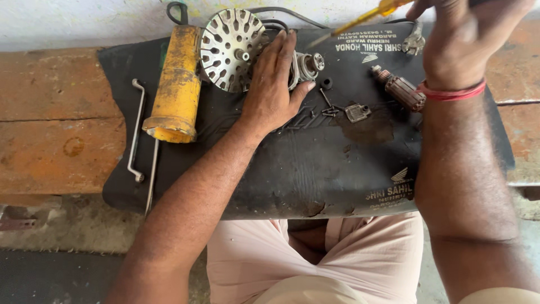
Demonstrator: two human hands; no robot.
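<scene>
My left hand (274, 84) lies flat on a metal gear housing (307, 66), next to a round slotted metal disc (230, 48) on a black rubber mat (315, 163). My right hand (464, 39) is raised at the top right and grips a yellow-handled screwdriver (360, 19), whose tip points down-left toward the housing. A red thread band circles my right wrist. A copper-wound motor armature (400, 90) lies just left of that wrist. Small screws (329, 107) and a small metal part (358, 112) lie on the mat below the housing.
A worn yellow tool body (177, 84) lies at the mat's left. A bent metal rod (135, 132) sits beside it. A black cable (281, 12) runs along the top by a pale wall. The mat rests on a rusty orange bench (56, 124). My knees show below.
</scene>
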